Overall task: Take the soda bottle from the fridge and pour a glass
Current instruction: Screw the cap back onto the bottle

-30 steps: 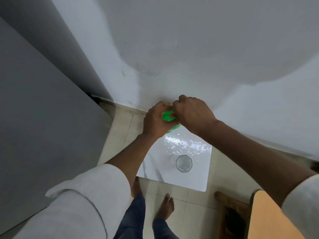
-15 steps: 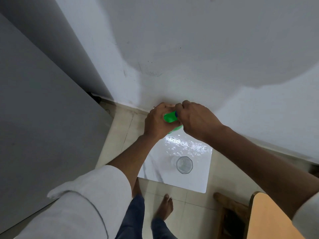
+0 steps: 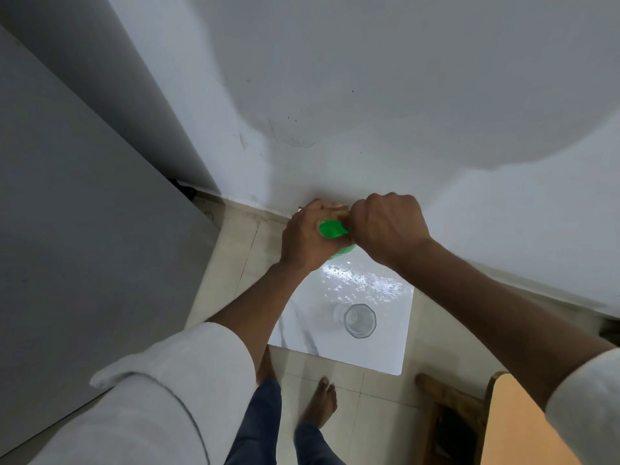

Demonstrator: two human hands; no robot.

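A green soda bottle (image 3: 330,229) stands at the far end of a small glossy white table (image 3: 385,350), against the wall. My left hand (image 3: 307,238) is wrapped around its neck and shoulder. My right hand (image 3: 385,226) is closed over the top of the bottle, where the cap is hidden under the fingers. Only a patch of green shows between the two hands. An empty clear glass (image 3: 360,321) stands upright on the table, nearer to me and to the right of the bottle.
A grey fridge side (image 3: 84,229) fills the left. The white wall (image 3: 369,112) rises right behind the table. A wooden stool (image 3: 449,401) and an orange board (image 3: 523,427) sit at lower right. My bare feet (image 3: 322,404) stand on the tiled floor.
My right hand has turned over the bottle top and shifted slightly. The left hand keeps its hold on the bottle. The glass has not moved.
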